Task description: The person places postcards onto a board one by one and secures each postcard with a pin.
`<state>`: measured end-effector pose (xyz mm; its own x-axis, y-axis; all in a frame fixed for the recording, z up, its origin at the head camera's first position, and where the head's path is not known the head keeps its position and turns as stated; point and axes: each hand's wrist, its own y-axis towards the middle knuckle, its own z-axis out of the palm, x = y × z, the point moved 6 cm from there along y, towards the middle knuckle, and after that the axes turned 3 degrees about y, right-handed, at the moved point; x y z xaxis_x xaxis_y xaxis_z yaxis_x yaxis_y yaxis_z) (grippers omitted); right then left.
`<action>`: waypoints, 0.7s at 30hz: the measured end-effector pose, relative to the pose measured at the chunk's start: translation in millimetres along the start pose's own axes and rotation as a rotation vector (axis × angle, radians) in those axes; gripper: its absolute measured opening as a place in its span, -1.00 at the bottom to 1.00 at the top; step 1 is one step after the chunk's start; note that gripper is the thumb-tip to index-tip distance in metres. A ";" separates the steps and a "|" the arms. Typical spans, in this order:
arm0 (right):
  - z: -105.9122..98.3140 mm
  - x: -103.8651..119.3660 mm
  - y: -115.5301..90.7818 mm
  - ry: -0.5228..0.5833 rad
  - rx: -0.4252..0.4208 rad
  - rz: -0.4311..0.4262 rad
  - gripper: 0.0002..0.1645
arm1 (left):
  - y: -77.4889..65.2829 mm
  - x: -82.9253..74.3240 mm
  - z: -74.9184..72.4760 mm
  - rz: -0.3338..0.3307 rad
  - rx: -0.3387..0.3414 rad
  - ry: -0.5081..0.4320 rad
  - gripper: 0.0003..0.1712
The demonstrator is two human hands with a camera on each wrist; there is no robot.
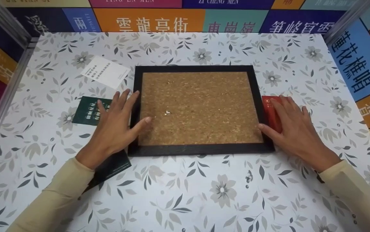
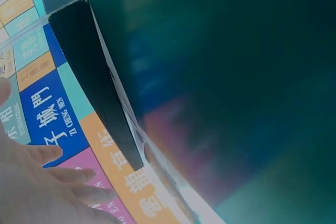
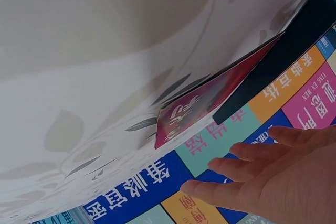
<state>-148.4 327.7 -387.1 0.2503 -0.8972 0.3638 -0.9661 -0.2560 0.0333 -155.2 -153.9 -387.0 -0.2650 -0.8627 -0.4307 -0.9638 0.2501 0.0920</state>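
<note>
Fingers spread, thumbs over framed corkboard

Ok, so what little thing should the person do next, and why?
I'd probably have the right grip pinch the red card. The cork board lies flat with no card on it, and the red card is beside its right edge, partly hidden by that grip, so it looks easy to reach.
</note>
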 end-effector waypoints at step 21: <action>-3.9 -3.0 -3.9 -0.010 -0.062 -0.008 0.04 | 7.6 11.5 7.5 -0.068 0.130 -0.127 -0.01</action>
<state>-145.6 332.7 -384.7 0.2584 -0.8988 0.3542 -0.9660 -0.2408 0.0936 -165.4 -158.6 -398.0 -0.1854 -0.8192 -0.5427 -0.9655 0.2548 -0.0547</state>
